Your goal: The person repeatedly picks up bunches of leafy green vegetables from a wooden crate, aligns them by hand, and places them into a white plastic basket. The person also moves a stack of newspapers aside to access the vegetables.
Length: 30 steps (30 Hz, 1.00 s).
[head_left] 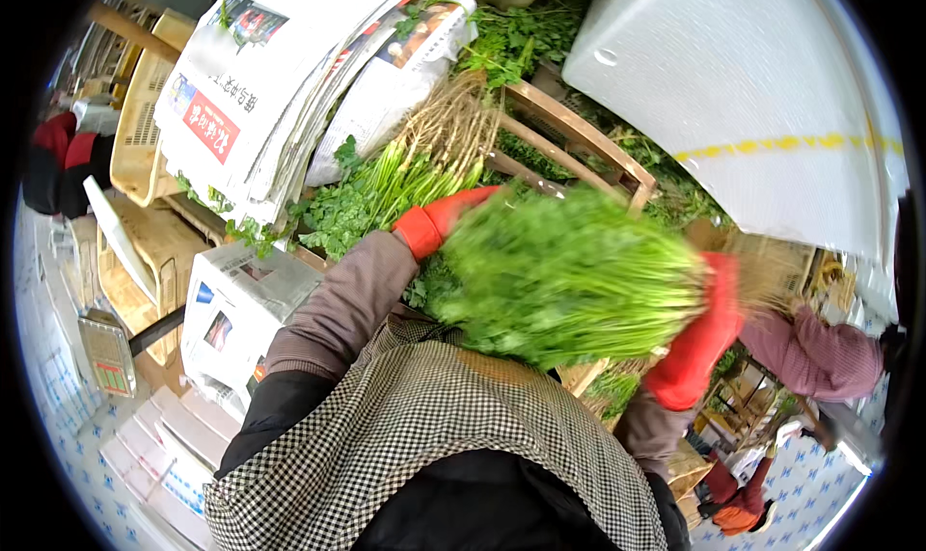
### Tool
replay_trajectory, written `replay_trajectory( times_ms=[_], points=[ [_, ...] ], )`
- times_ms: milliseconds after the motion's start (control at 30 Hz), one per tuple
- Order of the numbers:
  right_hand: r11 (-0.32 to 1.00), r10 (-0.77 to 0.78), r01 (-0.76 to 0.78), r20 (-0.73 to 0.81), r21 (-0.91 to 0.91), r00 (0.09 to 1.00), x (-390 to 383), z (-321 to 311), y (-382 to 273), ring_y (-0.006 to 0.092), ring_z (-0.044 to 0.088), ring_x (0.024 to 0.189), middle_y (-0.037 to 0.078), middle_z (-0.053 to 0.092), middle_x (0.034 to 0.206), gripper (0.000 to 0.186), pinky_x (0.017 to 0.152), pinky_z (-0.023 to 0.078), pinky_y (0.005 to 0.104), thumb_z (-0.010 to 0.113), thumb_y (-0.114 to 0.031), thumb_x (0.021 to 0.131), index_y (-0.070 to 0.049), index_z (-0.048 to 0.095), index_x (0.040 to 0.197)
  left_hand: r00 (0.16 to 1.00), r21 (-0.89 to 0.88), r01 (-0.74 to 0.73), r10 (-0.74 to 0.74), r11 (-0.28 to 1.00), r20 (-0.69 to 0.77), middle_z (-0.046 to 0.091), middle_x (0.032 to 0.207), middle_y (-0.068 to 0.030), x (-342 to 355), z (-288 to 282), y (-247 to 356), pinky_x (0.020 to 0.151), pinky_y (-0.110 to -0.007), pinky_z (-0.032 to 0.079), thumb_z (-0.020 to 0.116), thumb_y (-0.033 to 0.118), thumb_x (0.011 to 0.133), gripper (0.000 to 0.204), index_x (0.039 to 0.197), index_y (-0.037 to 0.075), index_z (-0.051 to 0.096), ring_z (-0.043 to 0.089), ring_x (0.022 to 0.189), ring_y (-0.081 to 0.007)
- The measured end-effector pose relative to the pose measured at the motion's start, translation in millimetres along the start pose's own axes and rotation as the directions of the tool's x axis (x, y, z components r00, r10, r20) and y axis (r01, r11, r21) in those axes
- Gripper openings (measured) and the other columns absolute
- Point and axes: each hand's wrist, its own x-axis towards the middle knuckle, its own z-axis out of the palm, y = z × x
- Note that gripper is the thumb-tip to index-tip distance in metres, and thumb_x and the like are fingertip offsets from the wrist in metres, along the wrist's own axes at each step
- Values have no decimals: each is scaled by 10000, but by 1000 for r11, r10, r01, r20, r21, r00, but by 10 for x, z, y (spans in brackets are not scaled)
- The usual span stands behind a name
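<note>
Fingers of the right hand (696,344), in a red-orange glove, wrap around the stem end of a big bunch of green herbs (569,273) and are clamped on it at the right of the scene. Those of the left hand (446,215), gloved in the same colour, lie against the far left side of the same bunch; the leaves hide them, so I cannot tell whether they are closed or apart. The bunch lies crosswise in front of the person's chest, its leafy end to the left, blurred by motion. Both forearms wear brownish sleeves, and a black-and-white checked apron (415,435) covers the near part of the view.

Farther off, another bundle of herbs (424,161) with pale roots lies on more loose greens, beside a wooden crate (579,141). A stack of folded newspapers (289,69) rests at the far left, with a second newspaper pile (236,310) nearer. A white foam box (752,98) fills the far right. Cream plastic baskets (145,127) stand at the left edge, and another person's sleeve (820,353) shows at the right.
</note>
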Motion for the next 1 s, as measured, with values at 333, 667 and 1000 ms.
replay_trajectory(
  times_ms=[333,667,1000],
  points=[
    [680,-667,599,-17,-422,745,630,-783,-509,203,657,838,122,722,974,344,765,504,324,731,-225,880,37,673,1095,790,33,-87,89,996,-607,693,1117,-133,-44,473,1281,924,-315,501,460,187,1028,345,1278,-27,563,643,1065,-191],
    [976,197,-105,580,-188,790,-367,99,-20,159,626,846,65,676,941,256,761,512,336,672,-173,898,6,642,1079,975,447,-213,216,869,47,276,1544,-228,-822,1175,1652,1165,-449,249,709,681,711,1180,1531,16,180,313,1425,-334],
    [-51,-447,778,711,-626,542,427,1746,916,321,632,1010,181,658,1117,632,860,474,416,571,-531,906,-81,532,1347,943,771,249,33,585,-330,579,1229,-232,-453,811,705,856,-426,512,690,360,840,751,1424,-2,386,611,1033,-366]
  ],
)
